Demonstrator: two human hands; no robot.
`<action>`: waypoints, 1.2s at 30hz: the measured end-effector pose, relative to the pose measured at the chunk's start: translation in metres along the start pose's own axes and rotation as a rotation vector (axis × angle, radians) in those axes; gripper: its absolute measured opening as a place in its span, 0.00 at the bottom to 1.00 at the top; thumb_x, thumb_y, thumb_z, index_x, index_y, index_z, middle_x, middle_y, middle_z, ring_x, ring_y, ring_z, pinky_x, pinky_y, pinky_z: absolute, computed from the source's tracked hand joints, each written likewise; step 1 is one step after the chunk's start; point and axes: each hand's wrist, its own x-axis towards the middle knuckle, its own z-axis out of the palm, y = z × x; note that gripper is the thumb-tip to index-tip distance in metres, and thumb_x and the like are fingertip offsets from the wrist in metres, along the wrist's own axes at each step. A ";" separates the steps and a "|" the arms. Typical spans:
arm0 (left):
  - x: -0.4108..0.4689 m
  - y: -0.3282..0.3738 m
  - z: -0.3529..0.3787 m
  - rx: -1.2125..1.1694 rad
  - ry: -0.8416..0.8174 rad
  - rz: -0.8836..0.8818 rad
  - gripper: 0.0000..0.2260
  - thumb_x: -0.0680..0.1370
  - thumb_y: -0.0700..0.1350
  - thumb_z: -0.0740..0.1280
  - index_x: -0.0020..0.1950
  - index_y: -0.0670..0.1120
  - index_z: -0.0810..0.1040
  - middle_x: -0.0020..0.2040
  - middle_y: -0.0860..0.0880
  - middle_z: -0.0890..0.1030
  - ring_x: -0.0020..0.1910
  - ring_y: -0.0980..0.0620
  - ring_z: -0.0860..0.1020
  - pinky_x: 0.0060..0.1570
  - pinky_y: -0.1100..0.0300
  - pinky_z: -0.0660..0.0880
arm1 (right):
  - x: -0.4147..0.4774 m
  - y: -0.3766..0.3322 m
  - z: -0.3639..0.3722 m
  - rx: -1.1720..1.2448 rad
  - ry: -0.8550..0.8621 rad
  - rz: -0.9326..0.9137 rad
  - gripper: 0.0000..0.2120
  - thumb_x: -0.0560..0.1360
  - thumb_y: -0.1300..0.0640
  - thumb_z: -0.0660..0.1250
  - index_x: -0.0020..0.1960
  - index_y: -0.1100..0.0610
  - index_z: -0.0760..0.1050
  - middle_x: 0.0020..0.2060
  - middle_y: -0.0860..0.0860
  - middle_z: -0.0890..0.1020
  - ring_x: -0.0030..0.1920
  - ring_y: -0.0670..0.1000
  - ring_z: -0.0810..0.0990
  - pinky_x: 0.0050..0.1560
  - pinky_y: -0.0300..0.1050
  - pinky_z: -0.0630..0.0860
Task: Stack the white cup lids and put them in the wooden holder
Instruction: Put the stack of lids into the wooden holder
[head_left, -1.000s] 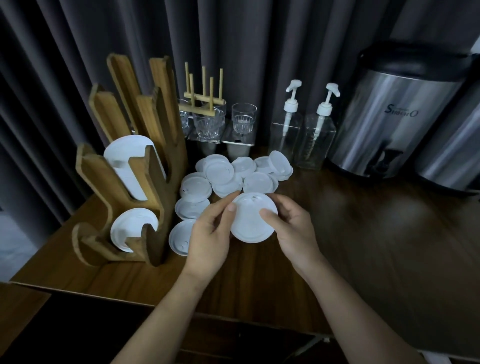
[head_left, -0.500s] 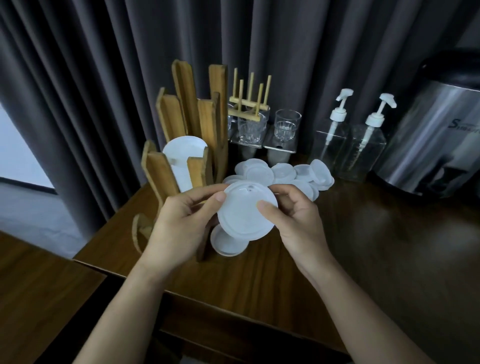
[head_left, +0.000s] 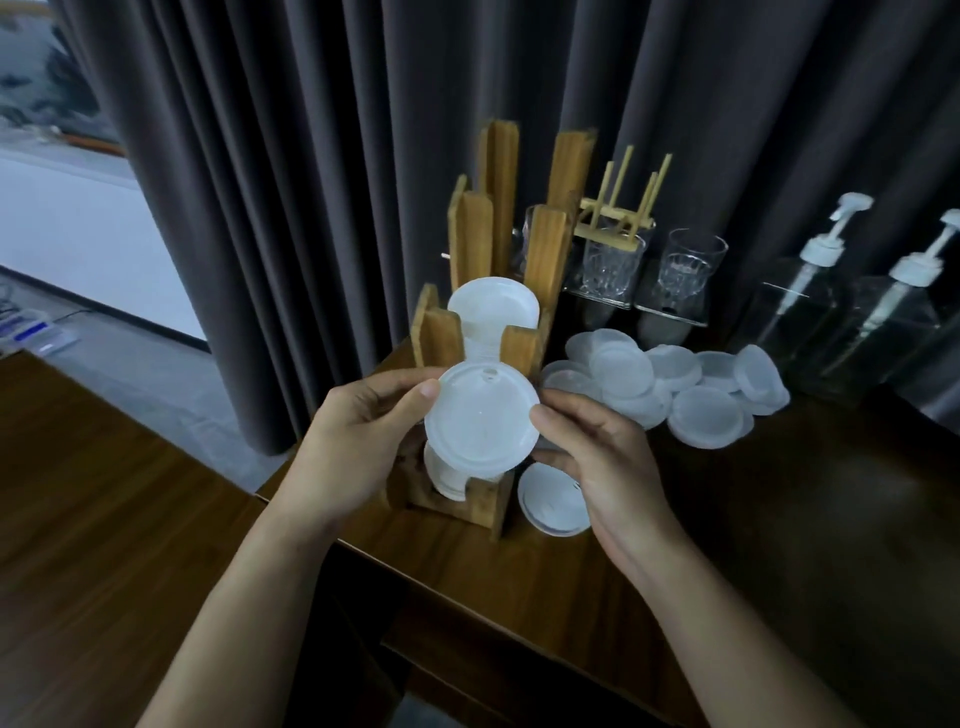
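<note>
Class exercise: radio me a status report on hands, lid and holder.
Left hand and right hand both pinch the white lid. Lid held before wooden holder, nothing between. Loose lids piled alongside.

We see the left hand and right hand pinching a round white plastic cup lid by opposite edges, just in front of the slotted wooden holder, which holds stacked white lids. A heap of loose white lids lies on the dark wooden table to its right.
</note>
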 end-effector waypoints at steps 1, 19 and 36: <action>0.003 -0.002 -0.004 0.007 0.012 -0.001 0.11 0.84 0.47 0.66 0.60 0.49 0.87 0.54 0.52 0.89 0.57 0.51 0.86 0.62 0.47 0.81 | 0.002 0.002 0.004 -0.015 0.001 0.007 0.12 0.78 0.57 0.73 0.61 0.55 0.84 0.52 0.50 0.88 0.55 0.50 0.87 0.55 0.46 0.83; 0.049 -0.051 -0.023 0.222 -0.039 -0.200 0.07 0.83 0.51 0.70 0.55 0.55 0.89 0.50 0.45 0.89 0.49 0.43 0.86 0.61 0.49 0.82 | 0.017 0.026 0.016 -0.132 0.087 0.162 0.06 0.77 0.55 0.74 0.53 0.52 0.86 0.44 0.44 0.88 0.43 0.38 0.85 0.41 0.29 0.77; 0.082 -0.053 -0.032 0.296 -0.244 -0.530 0.04 0.76 0.49 0.77 0.49 0.52 0.91 0.53 0.50 0.89 0.59 0.47 0.85 0.68 0.46 0.77 | 0.024 0.043 0.011 -0.193 0.111 0.283 0.09 0.75 0.49 0.76 0.46 0.55 0.87 0.44 0.49 0.89 0.50 0.47 0.87 0.62 0.56 0.82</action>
